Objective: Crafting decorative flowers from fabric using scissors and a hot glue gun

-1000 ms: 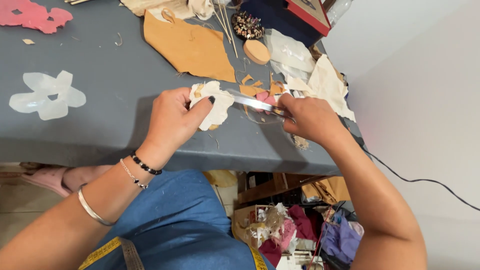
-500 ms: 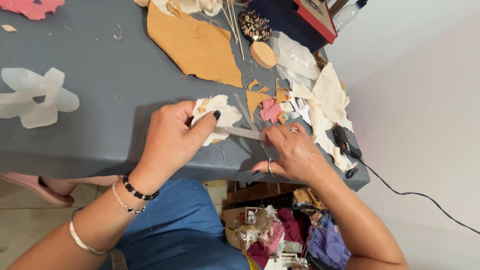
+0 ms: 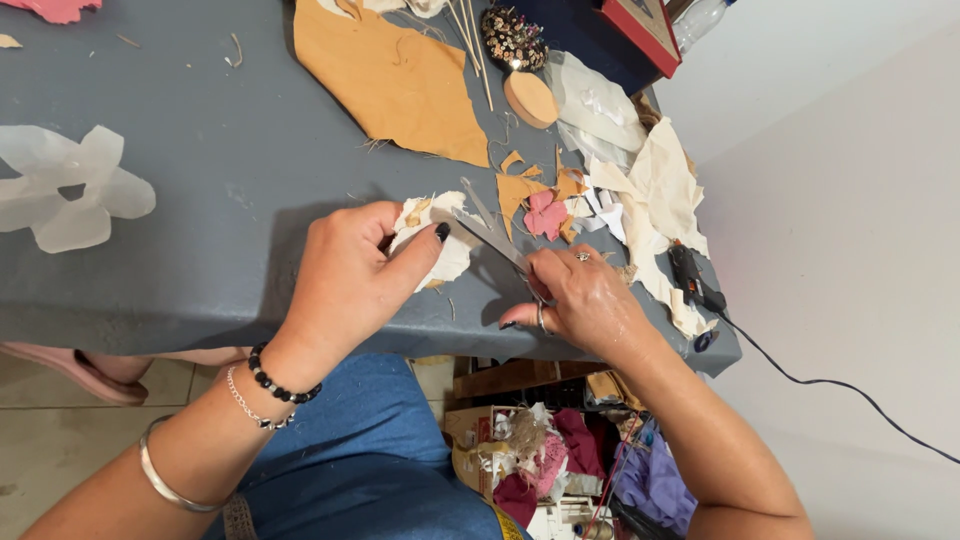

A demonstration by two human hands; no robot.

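My left hand (image 3: 350, 275) pinches a small cream fabric piece (image 3: 440, 250) with tan patches, just above the grey table's near edge. Silver scissors (image 3: 490, 232) are gripped in my right hand (image 3: 580, 300), their blades open and reaching into the fabric piece from the right. Both hands sit close together near the table's front edge. Bracelets circle my left wrist.
On the grey table (image 3: 220, 190) lie a large tan fabric sheet (image 3: 390, 80), a pink flower cut-out (image 3: 545, 213), tan and white scraps (image 3: 650, 190), a translucent flower shape (image 3: 60, 190) at left and a round wooden disc (image 3: 530, 98). A black glue gun (image 3: 692, 278) with cord lies at right.
The scissors have swung so the blades point up-left into the fabric. My right hand has shifted left and nearer to me. My left hand has turned the fabric piece slightly.
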